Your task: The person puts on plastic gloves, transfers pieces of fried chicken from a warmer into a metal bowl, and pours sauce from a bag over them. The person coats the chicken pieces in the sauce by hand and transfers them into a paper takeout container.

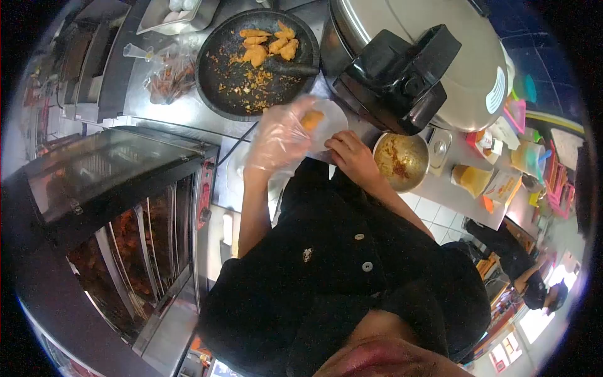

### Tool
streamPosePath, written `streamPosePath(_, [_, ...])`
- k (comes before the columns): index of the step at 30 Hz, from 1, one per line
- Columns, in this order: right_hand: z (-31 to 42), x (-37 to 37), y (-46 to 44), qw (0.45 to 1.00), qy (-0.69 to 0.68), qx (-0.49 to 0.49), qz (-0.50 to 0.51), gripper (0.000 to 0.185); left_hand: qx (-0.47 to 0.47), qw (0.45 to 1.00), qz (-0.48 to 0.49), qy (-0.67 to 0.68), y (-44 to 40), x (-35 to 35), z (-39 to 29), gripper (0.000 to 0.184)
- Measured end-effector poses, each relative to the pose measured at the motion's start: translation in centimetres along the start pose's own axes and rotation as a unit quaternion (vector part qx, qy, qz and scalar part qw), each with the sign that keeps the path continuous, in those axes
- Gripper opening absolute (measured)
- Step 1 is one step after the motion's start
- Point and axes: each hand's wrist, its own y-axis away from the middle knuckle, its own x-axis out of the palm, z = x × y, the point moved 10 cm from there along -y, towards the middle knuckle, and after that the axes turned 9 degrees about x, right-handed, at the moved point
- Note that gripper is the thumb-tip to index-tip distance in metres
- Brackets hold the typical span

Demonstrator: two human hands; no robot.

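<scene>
My left hand (276, 139), in a clear plastic glove, is closed on a golden fried piece (312, 119), probably chicken. It holds the piece at a whitish round thing (331, 119), which could be a shallow container or a sheet of wrapping. My bare right hand (352, 157) grips the near edge of that whitish thing with bent fingers. Just beyond my left hand stands a wide black stone mortar (210, 88) with several fried pieces (256, 53) and orange crumbs inside. A dark pestle (292, 68) lies across the mortar's right side.
Right of the mortar sits a large rice cooker (452, 81) with a black latch. A metal bowl (402, 160) with sauce residue is beside my right forearm. A glass-fronted oven (125, 220) stands at my left. A plastic bag (169, 78) lies on the counter. Another person (521, 264) is far right.
</scene>
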Motion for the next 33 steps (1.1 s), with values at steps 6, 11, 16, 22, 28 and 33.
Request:
streamPosePath(6, [-0.1,-0.1,0.6,1.000,0.014,-0.005,-0.008,0.025,0.039,0.984,-0.164,0.052,1.3,-2.0,4.1,0.051])
streamPosePath(11, [0.1,0.1,0.2,1.000,-0.021,0.004,-0.005,0.024,-0.023,0.959,-0.155,-0.236,-3.0,-6.9,11.3,0.041])
streamPosePath(16, [0.5,0.3,0.1,1.000,-0.001,0.006,0.007,0.025,-0.182,0.954,-0.013,-0.238,-9.0,-6.5,19.8,0.055])
streamPosePath(22, [0.2,0.0,0.0,1.000,-0.020,0.011,-0.004,0.026,-0.112,0.933,0.098,-0.327,-9.5,-5.5,20.3,0.049])
streamPosePath(28, [0.1,0.2,0.0,0.999,-0.022,0.025,0.007,0.026,-0.063,0.960,-0.142,-0.232,-3.3,-10.2,15.9,0.038])
streamPosePath(33, [-0.2,0.5,-0.5,0.999,-0.029,0.020,0.003,0.026,-0.057,0.931,-0.245,0.264,-0.4,-8.0,11.1,0.037])
